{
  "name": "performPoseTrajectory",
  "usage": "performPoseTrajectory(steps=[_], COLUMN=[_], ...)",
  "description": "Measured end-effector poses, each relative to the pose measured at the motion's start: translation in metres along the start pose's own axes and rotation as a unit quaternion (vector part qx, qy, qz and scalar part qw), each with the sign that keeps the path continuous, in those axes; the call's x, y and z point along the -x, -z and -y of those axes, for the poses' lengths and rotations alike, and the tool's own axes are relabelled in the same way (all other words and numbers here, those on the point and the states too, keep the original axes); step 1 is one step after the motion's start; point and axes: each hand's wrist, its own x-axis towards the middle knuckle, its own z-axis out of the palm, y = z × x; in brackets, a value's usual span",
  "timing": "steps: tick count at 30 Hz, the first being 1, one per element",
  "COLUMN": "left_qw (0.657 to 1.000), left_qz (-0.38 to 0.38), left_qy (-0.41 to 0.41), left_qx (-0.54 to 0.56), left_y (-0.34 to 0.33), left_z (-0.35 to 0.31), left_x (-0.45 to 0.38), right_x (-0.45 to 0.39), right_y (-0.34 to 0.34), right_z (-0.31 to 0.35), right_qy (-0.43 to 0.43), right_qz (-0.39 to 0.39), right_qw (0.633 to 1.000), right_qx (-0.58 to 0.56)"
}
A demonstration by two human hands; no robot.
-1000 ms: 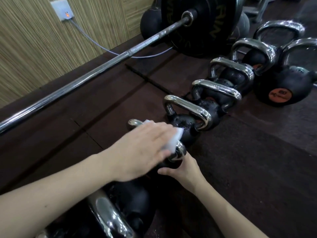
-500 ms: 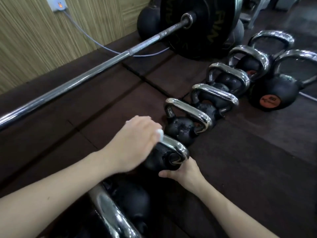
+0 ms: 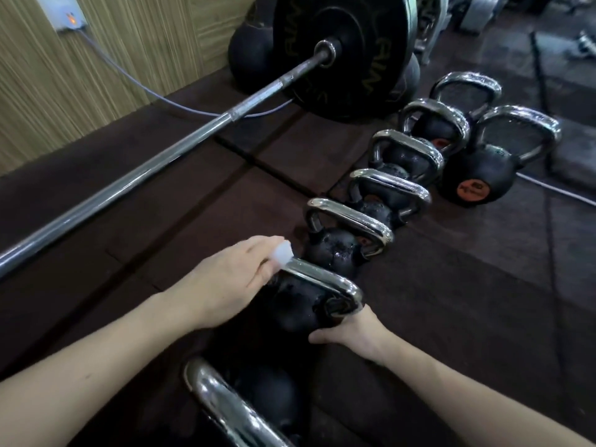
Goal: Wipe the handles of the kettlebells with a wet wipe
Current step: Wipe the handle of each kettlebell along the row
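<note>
A row of black kettlebells with chrome handles runs from near me to the far right. My left hand [image 3: 222, 279] grips a white wet wipe [image 3: 283, 253] and wraps it round the left end of the chrome handle [image 3: 322, 280] of the second-nearest kettlebell [image 3: 300, 308]. My right hand [image 3: 351, 333] holds that kettlebell's body below the handle's right corner; its fingers are mostly hidden behind the bell. The nearest kettlebell's handle [image 3: 222, 411] shows at the bottom edge.
Several more kettlebells [image 3: 348, 221] line up beyond, one with an orange label [image 3: 474, 188]. A loaded barbell [image 3: 161, 162] with a black plate [image 3: 342, 50] crosses the dark rubber floor [image 3: 451, 301] on the left. A cable runs from a wall socket [image 3: 64, 14].
My left hand slid with the wipe from the middle of the handle to its left end, baring the chrome bar. My right hand stayed on the kettlebell.
</note>
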Motion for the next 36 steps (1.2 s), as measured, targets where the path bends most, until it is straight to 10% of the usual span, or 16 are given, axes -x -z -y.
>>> performPoseTrajectory(steps=[12,20,27,36], left_qw=[0.965,0.996,0.975,0.992], left_qz=[-0.021,-0.035,-0.063,-0.059], left_qy=[-0.170,-0.002,-0.121,-0.022], left_qx=[-0.198,-0.083,-0.178,-0.107], left_y=[-0.028,-0.006,-0.023,-0.018], left_z=[-0.065,-0.021,-0.058,-0.054], left_x=[-0.026,-0.009,-0.017,-0.023], right_x=[0.011,0.014,-0.008,-0.028], right_y=[0.002,0.026,0.044,0.120], right_z=[0.012,0.034,-0.003,-0.029], right_qy=[-0.062,-0.044,0.039,0.066], right_qz=[-0.002,0.048,0.140,0.171], right_qw=[0.998,0.998,0.989,0.979], right_qx=[0.005,0.026,0.042,0.084])
